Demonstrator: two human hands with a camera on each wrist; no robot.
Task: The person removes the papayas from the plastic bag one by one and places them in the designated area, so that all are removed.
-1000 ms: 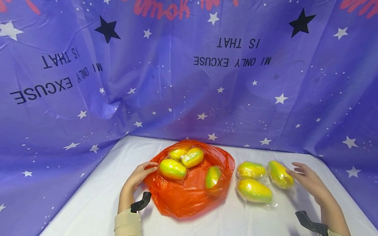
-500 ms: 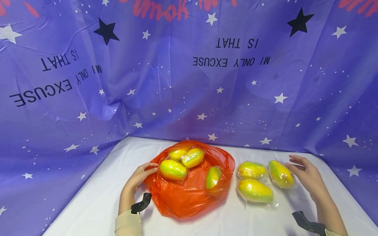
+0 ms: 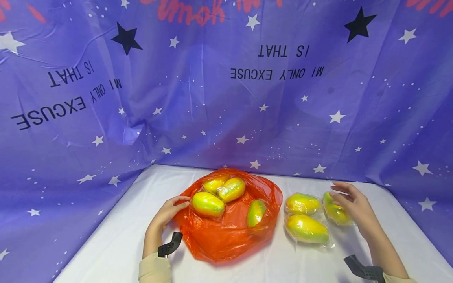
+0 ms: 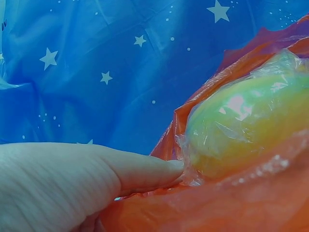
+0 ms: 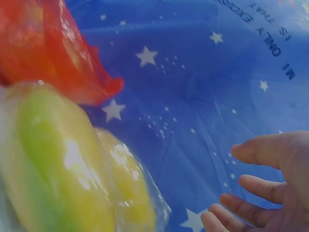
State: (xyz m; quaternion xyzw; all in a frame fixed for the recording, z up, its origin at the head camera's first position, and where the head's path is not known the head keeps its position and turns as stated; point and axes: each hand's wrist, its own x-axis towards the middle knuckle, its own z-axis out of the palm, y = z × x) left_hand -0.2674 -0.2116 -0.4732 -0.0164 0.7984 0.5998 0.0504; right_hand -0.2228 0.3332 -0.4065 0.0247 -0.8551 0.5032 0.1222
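On the left, my left hand (image 3: 165, 214) pinches the rim of a red plastic bag (image 3: 219, 243) between thumb and fingers; in the left wrist view the thumb (image 4: 145, 171) lies along the bag's edge, beside a wrapped mango (image 4: 241, 121). Several yellow-green mangoes (image 3: 208, 204) in clear wrap lie in the spread bag. My right hand (image 3: 357, 208) hovers over the rightmost mango (image 3: 332, 210) outside the bag and partly hides it. Its fingers are spread and loosely bent, with nothing between them, as the right wrist view also shows (image 5: 270, 183).
Two more wrapped mangoes, a rear one (image 3: 302, 204) and a front one (image 3: 307, 229), lie between the bag and my right hand. A white cloth (image 3: 269, 263) covers the table. A purple star-printed curtain (image 3: 212, 98) stands behind and at the sides.
My right hand has moved left and slightly back, from beside the rightmost mango to over it. The left hand and the bag have stayed in place.
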